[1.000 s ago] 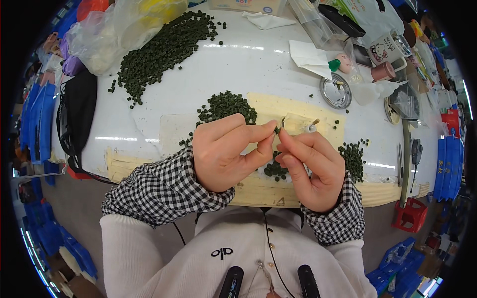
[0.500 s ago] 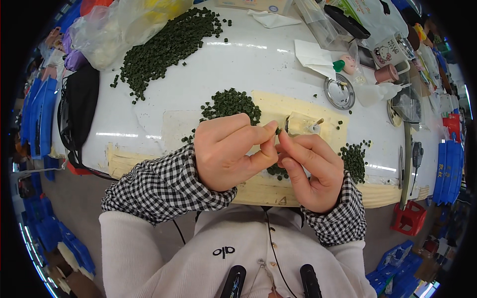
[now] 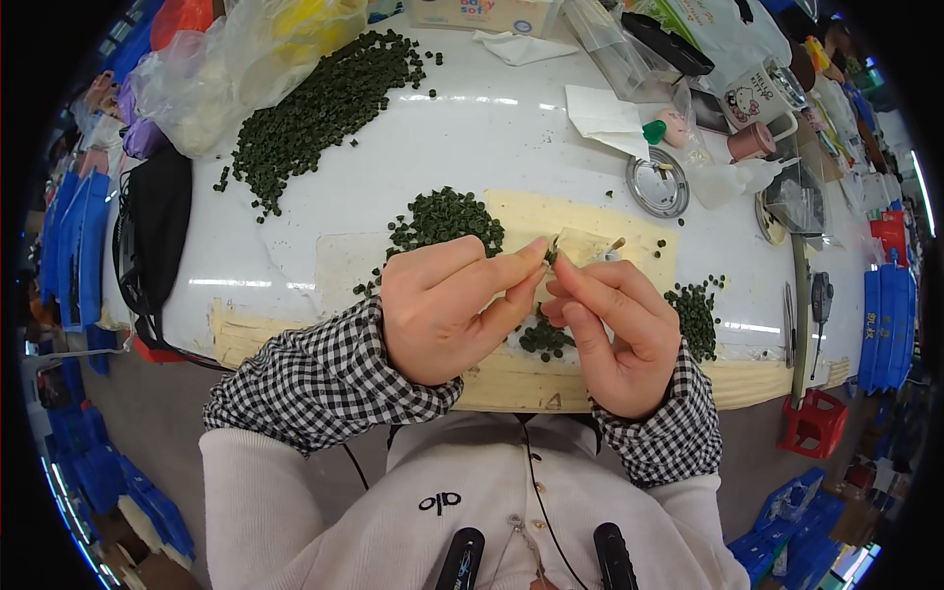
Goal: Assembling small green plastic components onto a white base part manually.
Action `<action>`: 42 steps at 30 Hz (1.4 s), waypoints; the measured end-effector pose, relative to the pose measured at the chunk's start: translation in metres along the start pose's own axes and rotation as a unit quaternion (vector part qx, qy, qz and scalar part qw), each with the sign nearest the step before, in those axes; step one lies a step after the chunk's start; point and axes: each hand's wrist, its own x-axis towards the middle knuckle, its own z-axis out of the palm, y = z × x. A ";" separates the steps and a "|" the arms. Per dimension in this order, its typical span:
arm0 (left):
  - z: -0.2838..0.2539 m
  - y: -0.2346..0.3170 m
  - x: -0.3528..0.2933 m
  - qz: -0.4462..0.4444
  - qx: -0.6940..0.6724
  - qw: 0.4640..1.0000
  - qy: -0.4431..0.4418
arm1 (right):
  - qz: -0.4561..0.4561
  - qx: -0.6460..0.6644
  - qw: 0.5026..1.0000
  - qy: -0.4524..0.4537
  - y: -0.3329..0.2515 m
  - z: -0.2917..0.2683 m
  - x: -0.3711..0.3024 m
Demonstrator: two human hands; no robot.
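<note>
Fingertips of both hands meet over the near part of the table. My left hand [image 3: 442, 307] is closed, its thumb and forefinger pinching a small dark green piece [image 3: 550, 258]. My right hand [image 3: 621, 332] is also closed, with thumb and forefinger tips against the same piece; its details are too small to make out. Just beyond the fingers stands a small pale block with a brass-coloured pin [image 3: 618, 243], partly hidden by the right hand. Loose dark green pieces lie in a heap [image 3: 447, 222] beyond my left hand, a small pile [image 3: 547, 339] between the wrists, and another [image 3: 694, 320] to the right.
A large heap of green pieces [image 3: 324, 113] spreads at the far left beside plastic bags [image 3: 192, 98] and a black cloth item [image 3: 157, 221]. A round metal lid [image 3: 658, 185], white paper [image 3: 602, 116], a mug [image 3: 755, 96] and a pink spool [image 3: 751, 142] stand far right.
The view has shifted slightly, so the table things sit a little differently in it. Both hands keep their pinch, and more of the small pile between the wrists shows.
</note>
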 end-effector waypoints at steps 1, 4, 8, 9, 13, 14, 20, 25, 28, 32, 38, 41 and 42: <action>0.000 0.001 0.000 -0.006 -0.004 1.000 -0.008 | 0.005 0.007 1.000 0.002 0.000 -0.001 0.000; -0.003 0.001 0.000 -0.016 0.002 1.000 -0.022 | 0.023 0.022 0.999 0.003 0.000 0.000 0.000; -0.004 0.001 0.000 -0.015 -0.012 0.999 -0.026 | 0.031 0.029 0.999 0.003 -0.004 -0.003 0.001; -0.004 0.001 0.000 -0.018 -0.019 0.999 -0.027 | 0.032 0.032 0.999 0.003 -0.004 -0.003 0.001; -0.004 0.000 -0.001 -0.026 -0.029 0.999 -0.025 | 0.042 0.032 0.999 0.000 -0.005 -0.004 0.001; -0.004 0.000 0.000 -0.025 -0.026 0.999 -0.025 | 0.042 0.031 0.999 0.000 -0.005 -0.004 0.000; -0.005 -0.001 0.000 -0.026 -0.027 0.999 -0.026 | 0.036 0.025 0.999 -0.001 -0.005 -0.005 0.001; -0.006 0.000 -0.001 -0.045 -0.038 0.998 -0.034 | 0.030 0.019 0.999 0.002 -0.004 -0.004 0.000; -0.005 -0.001 0.000 -0.045 -0.048 0.997 -0.029 | 0.029 0.017 0.999 0.005 -0.005 -0.004 0.000; -0.003 0.003 0.004 -0.075 -0.079 0.992 -0.065 | 0.029 -0.026 0.998 0.053 -0.004 -0.016 0.001; 0.008 -0.004 -0.004 -0.086 -0.131 0.952 -0.265 | 0.125 -0.144 0.955 0.229 0.014 -0.068 -0.006; 0.011 -0.007 -0.006 -0.085 -0.125 0.940 -0.306 | 0.145 -0.257 0.943 0.155 0.029 -0.083 -0.015; 0.012 -0.008 -0.006 -0.084 -0.125 0.938 -0.311 | 0.147 -0.281 0.939 0.132 0.032 -0.084 -0.016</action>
